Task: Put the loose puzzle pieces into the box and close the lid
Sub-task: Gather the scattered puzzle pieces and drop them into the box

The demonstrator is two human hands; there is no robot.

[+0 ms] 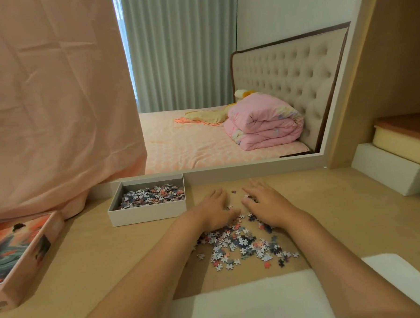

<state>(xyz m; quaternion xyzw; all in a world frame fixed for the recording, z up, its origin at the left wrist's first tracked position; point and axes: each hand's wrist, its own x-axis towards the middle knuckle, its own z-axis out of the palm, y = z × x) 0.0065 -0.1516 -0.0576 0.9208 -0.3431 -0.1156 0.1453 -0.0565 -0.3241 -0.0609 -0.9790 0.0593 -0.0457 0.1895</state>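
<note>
Lying loose: puzzle pieces (242,244) are heaped and scattered on the tan bench (99,249), mid-bench and toward its near edge, with a few strays at the far side between the hands.
Left hand (215,210): palm down on the heap's far left edge. Its fingers (218,195) are released and fairly straight, touching pieces and grasping nothing that shows.
Right hand (267,204): palm down on the far right edge, just beside the left hand, fingers spread, released and resting on pieces.
Box (146,214): a white open tray, back left of the hands and near them, partly filled with pieces.
Lid (21,253): at the bench's far left, well apart from the box, pink-sided, painted picture facing up.
Surroundings: a pink cloth (55,106) hangs behind the lid. A mirror (199,62) shows a bed with a folded pink quilt (265,124). A white foam block (387,174) sits at the right, and a white pad (260,297) lies along the near edge.
</note>
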